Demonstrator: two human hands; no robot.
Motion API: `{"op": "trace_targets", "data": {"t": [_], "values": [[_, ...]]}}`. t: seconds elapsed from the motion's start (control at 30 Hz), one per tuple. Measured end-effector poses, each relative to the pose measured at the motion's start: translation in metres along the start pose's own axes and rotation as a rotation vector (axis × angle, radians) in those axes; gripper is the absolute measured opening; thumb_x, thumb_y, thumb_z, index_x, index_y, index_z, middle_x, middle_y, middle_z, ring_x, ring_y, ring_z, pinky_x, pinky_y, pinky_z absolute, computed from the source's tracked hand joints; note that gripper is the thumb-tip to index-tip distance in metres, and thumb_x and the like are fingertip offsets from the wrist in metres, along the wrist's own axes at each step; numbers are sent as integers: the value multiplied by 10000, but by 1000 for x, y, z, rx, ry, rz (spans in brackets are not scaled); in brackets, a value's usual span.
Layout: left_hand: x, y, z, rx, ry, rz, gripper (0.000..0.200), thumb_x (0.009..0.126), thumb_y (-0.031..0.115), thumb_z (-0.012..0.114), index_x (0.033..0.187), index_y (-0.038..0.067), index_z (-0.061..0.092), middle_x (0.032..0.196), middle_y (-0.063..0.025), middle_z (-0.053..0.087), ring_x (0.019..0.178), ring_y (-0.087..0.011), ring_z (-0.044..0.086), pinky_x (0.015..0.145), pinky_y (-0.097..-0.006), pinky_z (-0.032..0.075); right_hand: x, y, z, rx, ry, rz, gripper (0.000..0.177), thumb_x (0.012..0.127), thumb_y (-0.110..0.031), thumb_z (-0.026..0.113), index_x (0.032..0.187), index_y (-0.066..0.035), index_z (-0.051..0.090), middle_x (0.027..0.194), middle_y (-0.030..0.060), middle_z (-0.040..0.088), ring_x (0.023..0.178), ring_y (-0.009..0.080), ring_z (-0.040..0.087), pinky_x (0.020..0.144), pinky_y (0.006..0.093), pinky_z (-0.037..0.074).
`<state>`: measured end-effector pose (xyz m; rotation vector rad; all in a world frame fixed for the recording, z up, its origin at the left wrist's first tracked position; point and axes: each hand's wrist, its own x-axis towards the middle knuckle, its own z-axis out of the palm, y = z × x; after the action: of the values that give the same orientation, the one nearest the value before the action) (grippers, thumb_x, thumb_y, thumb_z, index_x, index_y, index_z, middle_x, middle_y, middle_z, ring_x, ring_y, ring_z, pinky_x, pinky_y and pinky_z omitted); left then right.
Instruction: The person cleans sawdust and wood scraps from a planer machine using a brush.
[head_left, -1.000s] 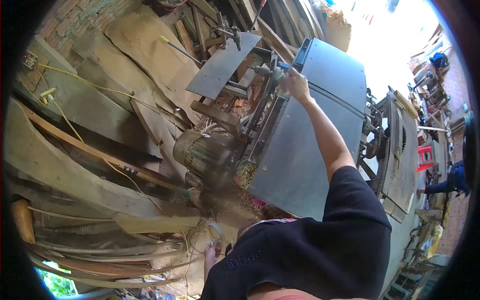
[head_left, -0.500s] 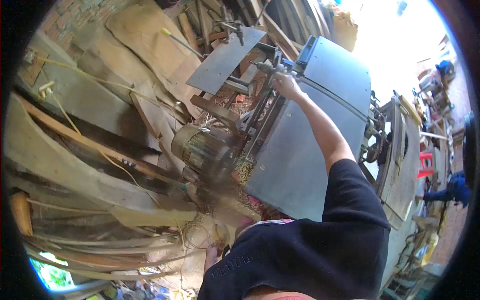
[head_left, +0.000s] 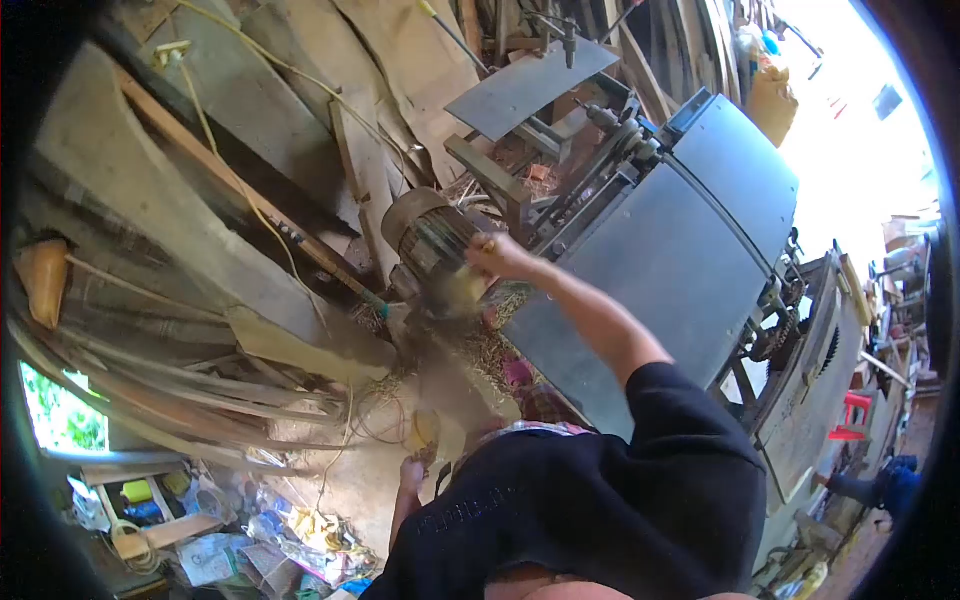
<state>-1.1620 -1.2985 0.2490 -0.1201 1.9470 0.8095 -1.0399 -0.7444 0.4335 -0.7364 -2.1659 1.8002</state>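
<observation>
My right hand (head_left: pixel 495 255) is a closed fist above the end of the electric motor (head_left: pixel 430 235), beside the grey machine table (head_left: pixel 620 260). A blurred yellowish patch (head_left: pixel 465 288) shows just under the fist; I cannot tell whether it is held. Low on the left, my left hand (head_left: pixel 412 472) is closed around the lower end of a yellowish, rounded thing (head_left: pixel 424 430). The machine's shaft with its chuck (head_left: pixel 605 118) lies beyond my right hand, along the table's far left edge, next to a smaller tilted metal plate (head_left: pixel 530 90).
Long boards (head_left: pixel 190 230) lean and lie on the left, with a yellow cable (head_left: pixel 215 150) across them. Wood shavings (head_left: pixel 490 350) cover the floor by the motor. Plastic bags (head_left: pixel 310 530) are heaped at lower left. A person (head_left: pixel 885 488) and a red stool (head_left: pixel 852 415) are at far right.
My right hand has come back from the chuck end of the shaft to above the motor. The view has shifted, and more of the floor at lower left shows.
</observation>
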Motion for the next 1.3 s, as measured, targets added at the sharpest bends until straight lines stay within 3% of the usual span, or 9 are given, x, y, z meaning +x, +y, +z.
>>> {"op": "trace_targets", "data": {"t": [0.07, 0.27, 0.43, 0.63, 1.03, 1.1, 1.17, 1.23, 1.3], "values": [[3, -23, -1, -82, -33, 38, 162, 837, 124, 478, 954, 35, 548, 759, -87, 582, 568, -157, 535, 454, -286, 418, -19, -24, 57, 506, -25, 33, 269, 928, -277, 462, 877, -15, 499, 678, 47, 570, 584, 153, 596, 511, 337, 563], [-10, -93, 0, -295, -195, 18, 153, 833, 152, 477, 890, 50, 575, 626, -55, 560, 470, -124, 491, 418, -273, 371, -99, -47, 143, -139, 252, -267, 209, 871, -202, 536, 812, -2, 542, 631, 70, 547, 572, 129, 572, 526, 308, 455], [-23, -185, -4, -24, -144, -16, 175, 848, 189, 480, 906, 63, 587, 630, -67, 564, 499, -141, 507, 412, -271, 360, -211, -61, 183, 128, 208, -155, 167, 859, -163, 511, 918, -26, 586, 655, 69, 576, 574, 135, 582, 539, 307, 468], [-53, -276, -5, 1127, -261, 1164, 271, 813, 302, 546, 944, 69, 594, 701, -79, 596, 720, -195, 590, 457, -307, 436, -363, -57, 186, -55, 189, 42, 148, 855, -115, 515, 945, -38, 603, 788, 48, 629, 665, 116, 573, 615, 267, 471], [-94, -233, 96, 314, -172, 403, 288, 780, 315, 600, 916, 61, 592, 716, -80, 595, 705, -181, 606, 488, -305, 464, -518, -34, 153, -246, 291, -232, 75, 837, -83, 551, 802, -18, 568, 741, 96, 559, 677, 196, 572, 599, 318, 461], [-132, -186, 132, 337, -129, -27, 245, 785, 292, 618, 885, 71, 587, 708, -51, 589, 595, -159, 589, 451, -285, 449, -553, -12, 144, -181, 271, -188, 81, 814, -77, 551, 773, -9, 534, 723, 118, 543, 675, 252, 561, 605, 361, 440], [-103, -192, 164, 622, -320, 124, 198, 804, 284, 623, 861, 99, 580, 656, -1, 552, 452, -132, 508, 379, -259, 386, -593, 13, 129, -236, 242, -182, 68, 804, -76, 552, 780, -16, 532, 737, 125, 549, 678, 279, 558, 603, 369, 436], [-133, -183, 209, 12, -327, 123, 196, 820, 300, 619, 879, 118, 578, 620, 31, 524, 398, -102, 436, 345, -249, 332, -637, 42, 120, -156, 308, -177, 184, 828, -183, 581, 810, -13, 515, 789, 156, 544, 707, 311, 538, 610, 399, 418], [-167, -176, 241, 81, -386, 72, 212, 834, 319, 608, 917, 127, 576, 632, 40, 514, 438, -90, 442, 364, -236, 323, -683, 73, 111, -188, 236, 51, 171, 835, -176, 558, 827, -14, 506, 827, 164, 549, 735, 326, 550, 621, 414, 433]]}}
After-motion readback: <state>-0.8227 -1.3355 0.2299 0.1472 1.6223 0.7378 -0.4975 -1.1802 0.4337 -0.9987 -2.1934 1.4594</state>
